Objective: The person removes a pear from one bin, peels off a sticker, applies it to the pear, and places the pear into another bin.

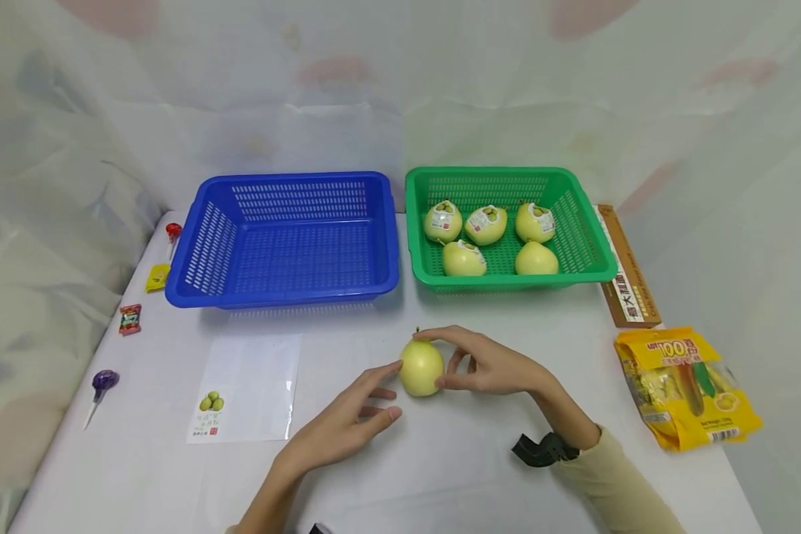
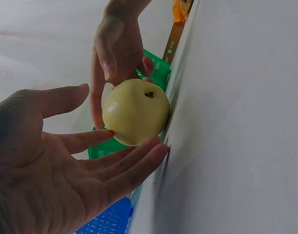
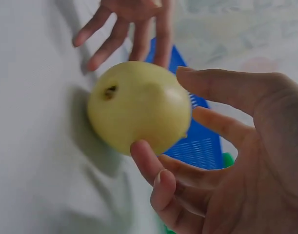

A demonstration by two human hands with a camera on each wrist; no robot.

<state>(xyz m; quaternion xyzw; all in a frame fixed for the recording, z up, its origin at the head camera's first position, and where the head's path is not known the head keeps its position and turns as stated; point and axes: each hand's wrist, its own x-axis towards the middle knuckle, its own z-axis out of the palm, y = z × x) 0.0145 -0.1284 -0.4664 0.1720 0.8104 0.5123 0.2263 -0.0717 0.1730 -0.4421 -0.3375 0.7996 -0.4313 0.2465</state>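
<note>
A pale yellow-green pear (image 1: 422,368) is between the two hands over the middle of the white table. My right hand (image 1: 497,363) holds it, with the index finger over its top near the stem and the thumb at its lower right side. My left hand (image 1: 340,426) is at the pear's left, its fingers extended and the fingertips touching or almost touching the fruit; the thumb stands apart. In the left wrist view, the pear (image 2: 136,112) turns its dark blossom end towards the camera. Whether the pear rests on the table, I cannot tell.
A blue basket (image 1: 283,297) stands behind on the left. The green basket (image 1: 514,280) beside it contains several pears, most with labels. Left lies a clear bag (image 1: 254,386) with a pear print, near lollipops and wrapped candies. A brown box (image 1: 630,274) and yellow snack bag (image 1: 690,389) lie right.
</note>
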